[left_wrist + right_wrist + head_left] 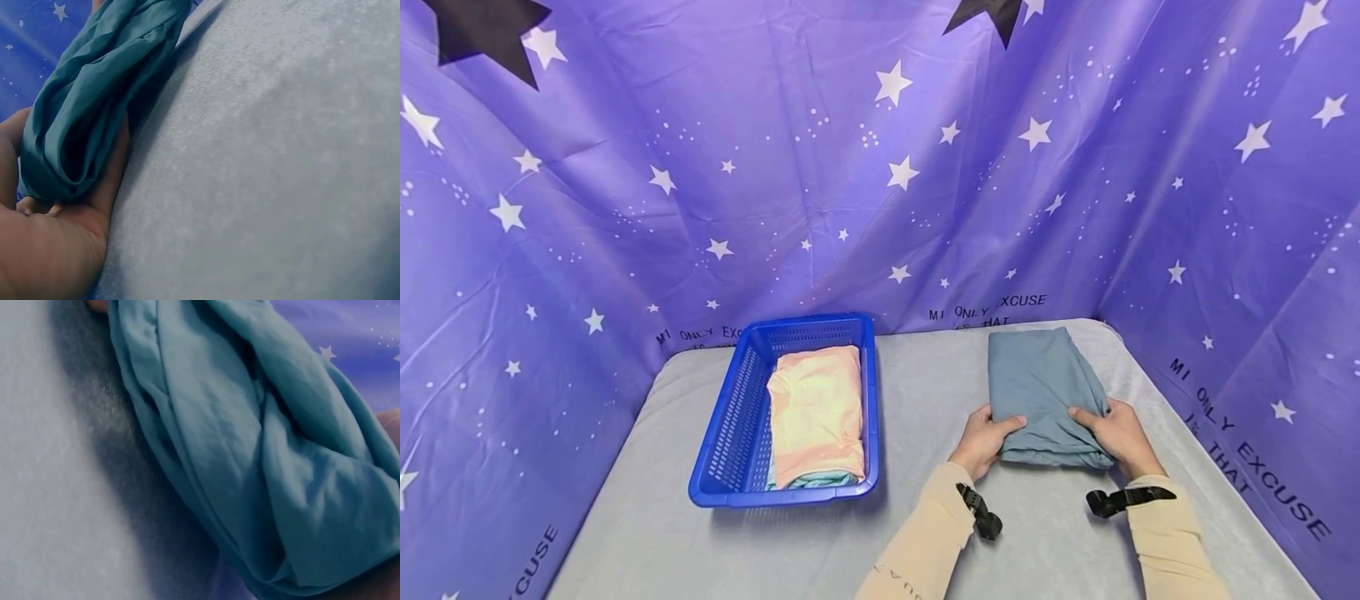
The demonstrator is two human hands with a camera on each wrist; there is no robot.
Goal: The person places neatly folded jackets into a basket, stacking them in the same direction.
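A teal-grey garment (1041, 392), folded into a thick rectangle, is held by both hands at the right of the head view. My left hand (987, 440) grips its near left side, thumb on top and fingers underneath. On the near right side my right hand (1123, 435) holds it the same way, thumb over the cloth. In the left wrist view the folded layers (81, 119) sit between thumb and fingers. Loose folds (250, 444) fill the right wrist view, with a shadow on the cover below; most of the right hand is hidden there.
A blue plastic basket (707, 496) stands left of centre on the grey-covered table (925, 375). Inside it lies a folded peach garment (817, 408) over a teal-green cloth (823, 479). Purple star-printed curtains (820, 167) enclose the back and both sides.
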